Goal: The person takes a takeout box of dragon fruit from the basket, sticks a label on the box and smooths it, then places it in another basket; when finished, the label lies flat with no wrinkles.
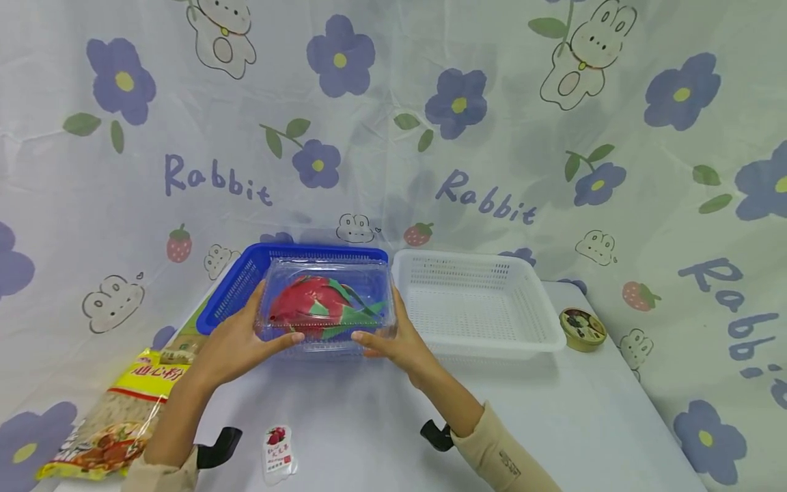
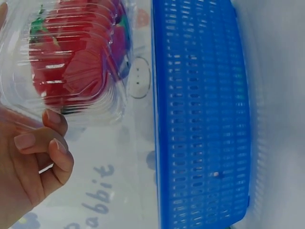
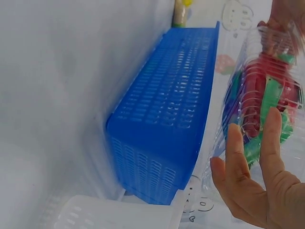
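Between my two hands is a clear plastic lidded box (image 1: 332, 266), with a red dragon fruit (image 1: 310, 301) with green scales inside it. My left hand (image 1: 236, 345) grips the box's left end, its thumb along the near side. On the opposite end my right hand (image 1: 402, 342) holds on, thumb also at the front. In the head view the box overlaps the blue basket (image 1: 230, 294). Both wrist views show it raised by the basket's rim, with fingertips of the left hand (image 2: 35, 157) and right hand (image 3: 259, 186) against the ribbed plastic.
A white basket (image 1: 479, 350) stands right of the blue one, with a round tin (image 1: 583, 331) beyond it. At the left lies a yellow-topped food bag (image 1: 123, 417). A small label with a fruit picture (image 1: 279, 452) lies near the front of the white table (image 1: 350, 424).
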{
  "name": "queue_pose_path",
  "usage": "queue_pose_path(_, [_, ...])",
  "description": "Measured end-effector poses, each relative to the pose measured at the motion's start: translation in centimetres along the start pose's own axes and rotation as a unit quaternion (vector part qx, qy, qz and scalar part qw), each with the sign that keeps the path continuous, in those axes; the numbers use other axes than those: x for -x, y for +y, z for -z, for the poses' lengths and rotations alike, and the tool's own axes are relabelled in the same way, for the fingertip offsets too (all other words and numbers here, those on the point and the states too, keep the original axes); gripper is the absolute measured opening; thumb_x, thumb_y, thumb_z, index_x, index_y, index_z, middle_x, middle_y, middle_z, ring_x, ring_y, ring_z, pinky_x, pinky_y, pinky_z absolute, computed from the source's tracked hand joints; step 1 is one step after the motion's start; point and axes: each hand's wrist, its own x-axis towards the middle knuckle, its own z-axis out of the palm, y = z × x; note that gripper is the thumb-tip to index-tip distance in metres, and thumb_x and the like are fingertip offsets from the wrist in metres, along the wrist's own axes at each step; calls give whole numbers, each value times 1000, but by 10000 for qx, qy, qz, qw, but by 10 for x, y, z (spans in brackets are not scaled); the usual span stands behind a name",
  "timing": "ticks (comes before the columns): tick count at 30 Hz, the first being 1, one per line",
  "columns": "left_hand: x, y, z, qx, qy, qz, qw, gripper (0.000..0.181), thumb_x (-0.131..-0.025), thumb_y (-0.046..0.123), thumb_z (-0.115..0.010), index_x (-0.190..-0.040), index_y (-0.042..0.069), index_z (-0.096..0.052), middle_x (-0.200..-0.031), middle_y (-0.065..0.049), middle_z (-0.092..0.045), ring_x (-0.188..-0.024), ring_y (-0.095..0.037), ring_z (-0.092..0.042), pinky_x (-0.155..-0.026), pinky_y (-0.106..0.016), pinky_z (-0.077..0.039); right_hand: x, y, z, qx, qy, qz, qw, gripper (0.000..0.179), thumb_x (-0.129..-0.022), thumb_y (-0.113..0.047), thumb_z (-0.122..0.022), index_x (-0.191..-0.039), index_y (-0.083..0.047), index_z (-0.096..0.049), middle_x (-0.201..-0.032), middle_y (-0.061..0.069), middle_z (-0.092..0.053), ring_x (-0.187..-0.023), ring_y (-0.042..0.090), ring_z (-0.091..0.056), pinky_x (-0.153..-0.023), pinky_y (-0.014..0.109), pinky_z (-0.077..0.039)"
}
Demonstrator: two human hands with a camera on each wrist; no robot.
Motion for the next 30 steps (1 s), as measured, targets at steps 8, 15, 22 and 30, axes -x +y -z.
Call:
queue_pose_path(8, [6,5,-1,171,-4,0,9999,120,-80,70,-64,-160,16,7,-155,-34,-28,-130,-63,-37,-88,-75,-42,9,1,1,-15,-72,208,9998,106,-83,-30,-82,-156,-46,-7,-157,8,-31,-120,35,-58,-82,46,-59])
queue_pose_path(15, [9,8,-2,151,43,-19,9999,120,-79,70,-66,-160,18,8,-155,-33,-29,-130,-63,-37,-90,-76,-40,16,0,2,73,-37,209,9997,107,-83,-32,-81,-157,-44,-4,-152,11,-38,-115,31,-62,-83,48,-59])
queue_pose_path(22, [13,10,-6,255,77,-109,9996,120,-79,66,-68,-160,21,7,-155,-32,-30,-131,-63,-36,-90,-77,-39,24,0,3,12,-15,224,9997,108,-84,-31,-81,-156,-46,-2,-153,10,-38,-115,31,-62,-84,47,-59])
queue_pose_path(30, [17,11,-10,367,123,-213,9990,119,-79,67,-69,-160,23,7,-157,-29,-29,-131,-61,-38,-93,-77,-37,30,3,5,9,50,226,9997,107,-84,-29,-80,-156,-47,-3,-146,14,-46,-113,31,-63,-83,46,-59])
